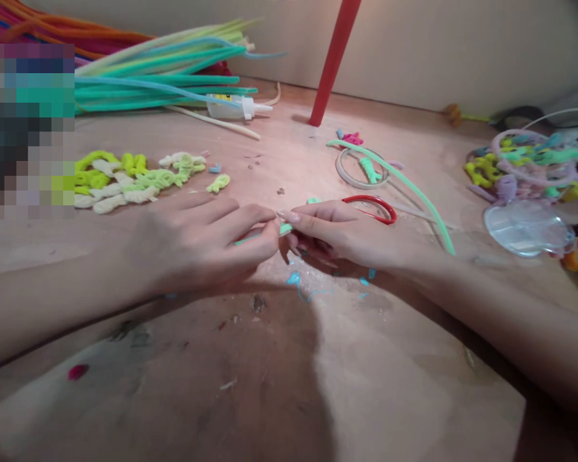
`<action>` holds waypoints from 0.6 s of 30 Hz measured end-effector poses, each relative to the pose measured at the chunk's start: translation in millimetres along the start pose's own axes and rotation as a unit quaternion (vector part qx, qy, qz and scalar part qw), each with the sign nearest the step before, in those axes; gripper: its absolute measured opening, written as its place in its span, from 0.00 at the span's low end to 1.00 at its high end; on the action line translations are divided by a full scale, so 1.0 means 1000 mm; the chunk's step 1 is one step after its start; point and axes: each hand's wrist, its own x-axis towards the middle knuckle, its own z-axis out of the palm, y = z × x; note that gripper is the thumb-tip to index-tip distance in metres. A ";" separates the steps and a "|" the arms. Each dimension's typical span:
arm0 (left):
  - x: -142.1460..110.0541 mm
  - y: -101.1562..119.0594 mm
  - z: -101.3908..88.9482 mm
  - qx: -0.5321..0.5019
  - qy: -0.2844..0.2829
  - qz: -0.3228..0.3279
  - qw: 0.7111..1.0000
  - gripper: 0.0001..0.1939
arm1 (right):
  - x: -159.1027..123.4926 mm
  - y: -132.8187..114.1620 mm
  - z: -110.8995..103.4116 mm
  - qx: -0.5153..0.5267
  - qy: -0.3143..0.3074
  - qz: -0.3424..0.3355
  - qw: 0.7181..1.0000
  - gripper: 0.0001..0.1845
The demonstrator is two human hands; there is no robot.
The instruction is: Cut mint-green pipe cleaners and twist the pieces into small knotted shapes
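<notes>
We see both hands meeting mid-table over a short mint-green pipe cleaner (pixel 285 229). Left hand (pixel 197 240) has thumb & forefinger pinched together on its left part; right hand (pixel 340 234) pinches the other end w/ fingertips (pixel 289 216) closed on it. Most of the piece is hidden btw the fingers, only a sliver shows left of the left thumb & a bit in the gap. Can't tell if it's bent or twisted inside the grip.

Red scissors (pixel 373 206) lie just behind the right hand, handle loop showing, blades covered by the hand. A long mint-green stem (pixel 404 186) runs diagonally past them, its lower end touching the right forearm area. A clear ring (pixel 361 173) sits beyond, w/ a small green curl inside.

Top left is pixelated, so whatever's there can't be read. Bundle of long pipe cleaners (pixel 158 70) is cut off by that block & the frame edge. Glue bottle (pixel 234 107) lies on its side near the bundle; label too blurred. Yellow-green & cream twisted pieces (pixel 135 179) sit in a cluster left of the hands, well apart. At the right edge, a pile of coloured bits (pixel 530 167) & a clear lid (pixel 527 228), partly cropped.

Table (pixel 279 385) near us is bare wood w/ scraps & stains, shadowed in the middle. A red post (pixel 334 58) stands at the back.
</notes>
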 end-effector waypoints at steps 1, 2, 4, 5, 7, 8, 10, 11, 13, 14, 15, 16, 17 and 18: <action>-0.001 0.001 0.000 -0.022 -0.008 -0.015 1.000 0.03 | 0.000 -0.002 0.000 0.012 0.000 0.013 1.000 0.27; -0.001 0.001 -0.001 -0.046 -0.021 -0.033 0.998 0.05 | 0.001 -0.004 0.001 0.022 0.005 0.023 0.999 0.27; -0.001 0.002 -0.004 -0.078 -0.050 -0.062 0.994 0.08 | 0.002 -0.006 0.002 0.028 0.025 0.032 0.999 0.27; 0.000 0.002 -0.005 -0.076 -0.055 -0.063 0.994 0.08 | 0.003 -0.006 0.002 0.027 0.031 0.032 0.999 0.27; 0.003 0.002 -0.008 -0.039 -0.052 -0.035 0.997 0.08 | 0.005 -0.006 0.003 0.022 0.037 0.027 0.999 0.27; 0.005 0.002 -0.009 -0.011 -0.042 -0.011 0.999 0.07 | 0.006 -0.005 0.002 0.021 0.035 0.021 0.999 0.27; 0.007 0.002 -0.010 0.043 -0.023 0.033 0.998 0.05 | 0.005 -0.004 0.002 0.027 0.019 0.008 0.999 0.28; 0.007 0.003 -0.010 0.065 -0.020 0.047 0.997 0.05 | 0.005 -0.003 0.001 0.031 0.013 0.002 0.999 0.29; 0.005 0.003 -0.008 0.090 -0.013 0.061 0.994 0.06 | 0.003 -0.003 0.001 0.032 0.007 -0.005 0.999 0.30; 0.004 0.004 -0.007 0.091 -0.013 0.061 0.994 0.05 | 0.002 -0.004 0.001 0.029 0.013 -0.006 0.999 0.30; 0.002 0.004 -0.005 0.087 -0.015 0.057 0.994 0.03 | 0.002 -0.004 0.002 0.026 0.021 -0.007 0.999 0.29; 0.000 0.004 -0.004 0.080 -0.015 0.052 0.995 0.01 | 0.001 -0.004 0.002 0.025 0.029 -0.006 0.999 0.29; -0.001 0.004 -0.002 0.073 -0.019 0.044 0.996 0.04 | 0.001 -0.004 0.002 0.027 0.036 -0.005 0.999 0.29; -0.003 0.004 -0.001 0.067 -0.019 0.037 0.997 0.07 | 0.002 -0.004 0.002 0.034 0.039 -0.005 0.999 0.29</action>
